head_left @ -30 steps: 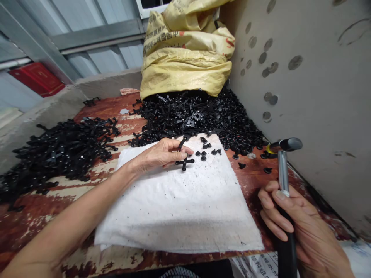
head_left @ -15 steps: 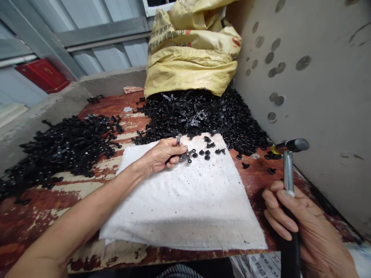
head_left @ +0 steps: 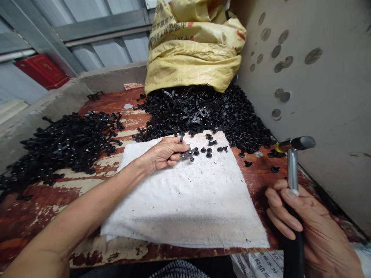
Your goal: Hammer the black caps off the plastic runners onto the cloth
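With closed fingers, my left hand (head_left: 166,152) holds a small black branched bracket (head_left: 189,153) low over the upper part of a white cloth (head_left: 185,204). One arm of the bracket reaches over or beside a round black plug (head_left: 196,153); whether they touch I cannot tell. Several more black plugs (head_left: 209,153) with short stems stand or lie on the cloth just to the right. My right hand (head_left: 301,220) grips a hammer (head_left: 293,166) by its black handle, its head raised at the right side above the table. The hammer has a metal neck and a dark double-faced head.
A large heap of black parts (head_left: 194,112) spills from under a yellow sack (head_left: 194,65) at the back. Another pile of black brackets (head_left: 69,146) covers the left of the worn red table (head_left: 95,220). A spotted wall (head_left: 327,96) borders the right side.
The view has shifted slightly. My left hand has brought the bracket a little to the right, up to the nearest plug. My right hand still holds the hammer raised.
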### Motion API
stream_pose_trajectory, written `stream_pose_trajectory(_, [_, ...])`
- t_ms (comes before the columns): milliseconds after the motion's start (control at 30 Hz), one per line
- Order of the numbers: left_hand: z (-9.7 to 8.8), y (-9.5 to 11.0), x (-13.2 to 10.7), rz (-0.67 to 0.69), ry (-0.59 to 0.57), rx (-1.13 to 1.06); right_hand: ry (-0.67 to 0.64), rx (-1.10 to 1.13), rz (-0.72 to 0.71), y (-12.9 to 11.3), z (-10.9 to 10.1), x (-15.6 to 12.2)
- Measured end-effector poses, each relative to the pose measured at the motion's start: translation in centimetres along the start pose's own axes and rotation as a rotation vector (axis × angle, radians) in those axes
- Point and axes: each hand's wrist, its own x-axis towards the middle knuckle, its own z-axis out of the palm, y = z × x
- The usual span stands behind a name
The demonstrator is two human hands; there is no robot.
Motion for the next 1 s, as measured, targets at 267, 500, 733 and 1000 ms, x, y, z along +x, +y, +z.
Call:
stream_pose_trajectory(267, [-0.18,-0.04,0.38,-0.011,-0.014,-0.024,-0.009,-0.014,-0.011,0.06,-0.33,0.12])
stream_pose_trajectory(500, [-0.08,-0.02,0.52,-0.033,-0.007,-0.02,-0.021,-0.034,-0.023,0.21,-0.15,0.25])
stream_pose_trajectory(733, [-0.1,-0.03,0.54,-0.039,-0.009,-0.002,-0.016,-0.012,-0.021,0.36,-0.47,0.18])
stream_pose_trajectory(1000, [0.5,0.13,0.23,-0.008,0.049,0.049,-0.025,-0.031,-0.008,-0.06,-0.21,-0.03])
